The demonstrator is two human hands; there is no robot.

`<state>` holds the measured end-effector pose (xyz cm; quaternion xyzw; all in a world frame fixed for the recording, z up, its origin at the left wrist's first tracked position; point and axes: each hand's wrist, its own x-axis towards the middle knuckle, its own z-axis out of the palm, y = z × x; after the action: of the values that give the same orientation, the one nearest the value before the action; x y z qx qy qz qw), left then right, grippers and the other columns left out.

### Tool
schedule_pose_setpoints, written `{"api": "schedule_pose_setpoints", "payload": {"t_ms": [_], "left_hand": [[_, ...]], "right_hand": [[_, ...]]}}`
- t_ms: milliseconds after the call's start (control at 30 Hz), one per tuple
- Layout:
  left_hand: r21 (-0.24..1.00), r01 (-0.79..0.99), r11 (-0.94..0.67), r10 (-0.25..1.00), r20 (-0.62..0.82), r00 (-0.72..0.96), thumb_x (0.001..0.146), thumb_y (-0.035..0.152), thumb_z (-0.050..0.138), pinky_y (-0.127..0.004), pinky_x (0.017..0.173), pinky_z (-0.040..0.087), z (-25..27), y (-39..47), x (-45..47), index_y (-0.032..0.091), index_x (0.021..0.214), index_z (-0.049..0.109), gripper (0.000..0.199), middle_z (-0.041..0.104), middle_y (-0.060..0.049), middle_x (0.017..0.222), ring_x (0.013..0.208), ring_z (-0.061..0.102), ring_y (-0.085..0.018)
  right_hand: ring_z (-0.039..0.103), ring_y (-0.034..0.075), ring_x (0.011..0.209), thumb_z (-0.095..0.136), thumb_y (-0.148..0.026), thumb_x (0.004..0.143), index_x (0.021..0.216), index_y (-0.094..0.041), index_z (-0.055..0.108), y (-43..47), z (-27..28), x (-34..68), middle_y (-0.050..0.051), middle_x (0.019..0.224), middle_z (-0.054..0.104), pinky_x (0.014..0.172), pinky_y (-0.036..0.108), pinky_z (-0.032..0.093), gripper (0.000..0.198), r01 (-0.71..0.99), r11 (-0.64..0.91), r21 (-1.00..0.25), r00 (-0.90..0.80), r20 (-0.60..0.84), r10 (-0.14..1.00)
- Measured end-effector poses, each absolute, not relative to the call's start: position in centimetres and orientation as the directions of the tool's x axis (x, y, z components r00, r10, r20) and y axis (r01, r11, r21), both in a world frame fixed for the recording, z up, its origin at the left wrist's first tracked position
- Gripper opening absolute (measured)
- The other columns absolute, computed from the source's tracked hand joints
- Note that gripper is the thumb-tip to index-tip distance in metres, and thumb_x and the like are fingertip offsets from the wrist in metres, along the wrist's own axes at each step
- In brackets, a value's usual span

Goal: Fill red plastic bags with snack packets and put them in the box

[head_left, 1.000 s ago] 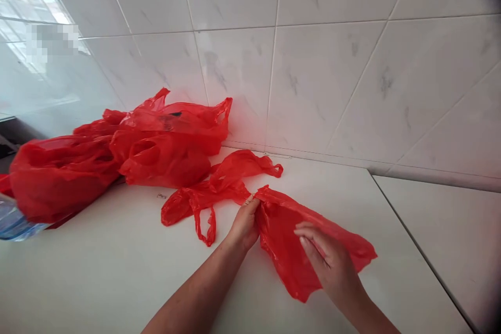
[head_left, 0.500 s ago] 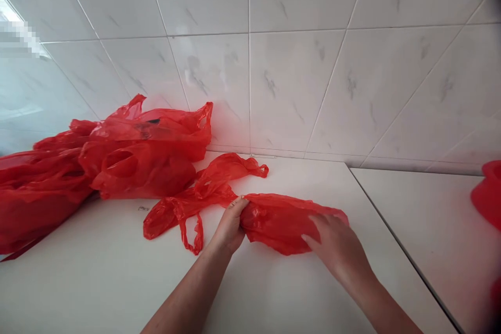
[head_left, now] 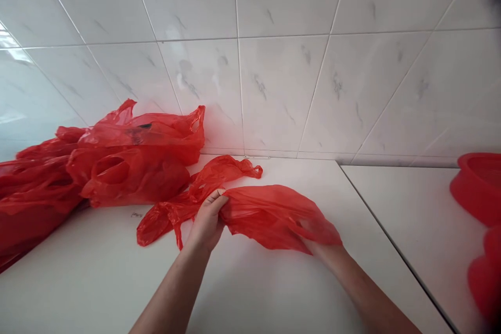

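Observation:
Pinched between the thumb and fingers of my left hand (head_left: 209, 219) is one end of a thin red plastic bag (head_left: 266, 209). The bag stretches to the right above the white surface, puffed up and wrinkled. My right hand (head_left: 313, 229) is inside its right end, showing dimly through the film. Its fingers look spread, holding nothing that I can see. Another red plastic bag (head_left: 154, 225) with loop handles lies crumpled just behind and left of my left hand, which covers part of it.
A large heap of red plastic bags (head_left: 133, 167) leans against the tiled wall (head_left: 282, 88) on the left. Red plastic containers (head_left: 475, 198) stand at the right edge. A dark seam (head_left: 387, 228) splits the white tabletop (head_left: 250, 292).
My right hand has gone from over the bag to inside its right end, and the bag has puffed up. My left hand keeps its hold. The view has shifted slightly right.

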<state>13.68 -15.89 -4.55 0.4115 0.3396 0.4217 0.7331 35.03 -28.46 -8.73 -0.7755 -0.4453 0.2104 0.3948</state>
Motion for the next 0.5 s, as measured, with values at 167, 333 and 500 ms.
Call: {"api": "schedule_pose_setpoints", "payload": {"t_ms": [167, 333, 500], "left_hand": [[0.988, -0.088, -0.125, 0.983, 0.135, 0.124, 0.074, 0.025, 0.066, -0.026, 0.074, 0.045, -2.5, -17.3, 13.0, 0.022, 0.102, 0.057, 0.03, 0.058, -0.004, 0.104, 0.091, 0.056, -0.017], [0.441, 0.278, -0.853, 0.521, 0.723, 0.453, 0.081, 0.01, 0.053, -0.027, 0.069, 0.044, -1.6, -21.7, 14.0, 0.023, 0.088, 0.059, 0.016, 0.062, -0.002, 0.083, 0.078, 0.058, -0.017], [0.375, 0.426, -0.823, 0.52, 0.199, 0.83, 0.073, 0.002, 0.043, -0.025, 0.05, 0.036, -4.2, -21.6, 15.8, 0.022, 0.074, 0.059, 0.026, 0.061, -0.002, 0.068, 0.055, 0.054, -0.016]], "right_hand": [[0.06, 0.018, 0.057, 0.055, -0.047, 0.082, 0.07, -0.028, 0.058, -29.7, -8.4, 34.3, 0.001, 0.071, 0.065, 0.043, 0.027, 0.042, 0.022, 0.456, -0.357, -0.815, 0.483, -0.11, 0.869], [0.051, 0.015, 0.046, 0.053, -0.037, 0.081, 0.062, -0.024, 0.054, -30.6, -7.2, 32.0, 0.002, 0.061, 0.058, 0.037, 0.025, 0.034, 0.023, 0.44, -0.437, -0.785, 0.479, -0.207, 0.853], [0.054, 0.015, 0.053, 0.047, -0.029, 0.083, 0.072, -0.027, 0.057, -30.5, -5.4, 30.6, -0.002, 0.063, 0.057, 0.044, 0.024, 0.039, 0.014, 0.53, -0.379, -0.758, 0.271, -0.272, 0.923]]}}
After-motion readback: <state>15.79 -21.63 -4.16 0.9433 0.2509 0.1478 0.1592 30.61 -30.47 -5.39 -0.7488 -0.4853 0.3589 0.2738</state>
